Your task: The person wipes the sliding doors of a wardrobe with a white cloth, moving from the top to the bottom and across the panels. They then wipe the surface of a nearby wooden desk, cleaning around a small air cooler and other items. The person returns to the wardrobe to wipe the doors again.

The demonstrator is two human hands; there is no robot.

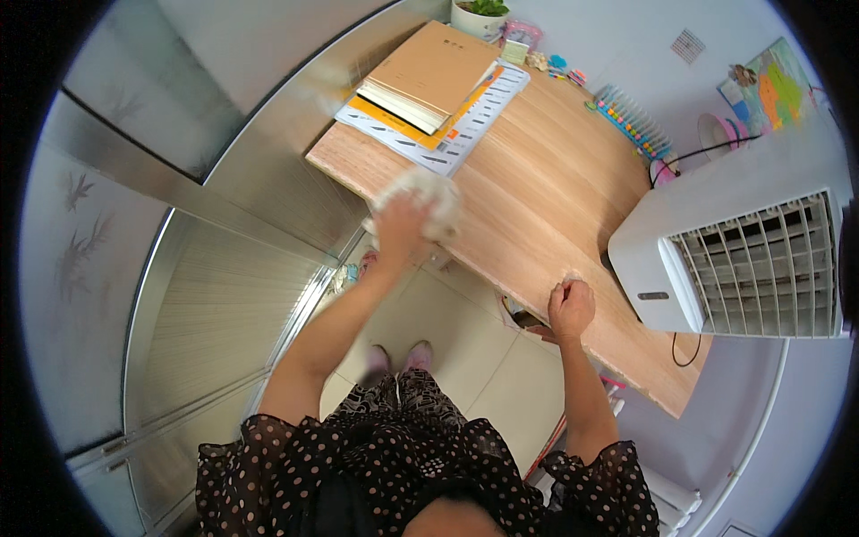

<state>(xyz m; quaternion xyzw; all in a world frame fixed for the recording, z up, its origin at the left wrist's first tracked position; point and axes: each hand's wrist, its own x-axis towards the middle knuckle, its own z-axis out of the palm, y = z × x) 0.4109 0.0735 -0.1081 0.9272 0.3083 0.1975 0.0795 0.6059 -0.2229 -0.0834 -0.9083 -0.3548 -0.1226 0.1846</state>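
Note:
My left hand (403, 225) presses a white cloth (438, 201) onto the near left part of the wooden desk (528, 170); hand and cloth are smeared by motion. The cloth hangs slightly over the desk's front edge. My right hand (571, 311) rests on the front edge further right, with its fingers curled closed. Something small and pale shows at its fingertips, too small to name. Beyond the cloth lie a stack of brown-covered books (434, 72) and an orange-and-white printed sheet (461, 143) under them.
A white air cooler (662, 268) with a grille stands at the right end. Along the back are a potted plant (479, 18), small toys (559, 64) and a clear rack with coloured beads (633, 123). A glass-panelled partition (259, 152) borders the left side.

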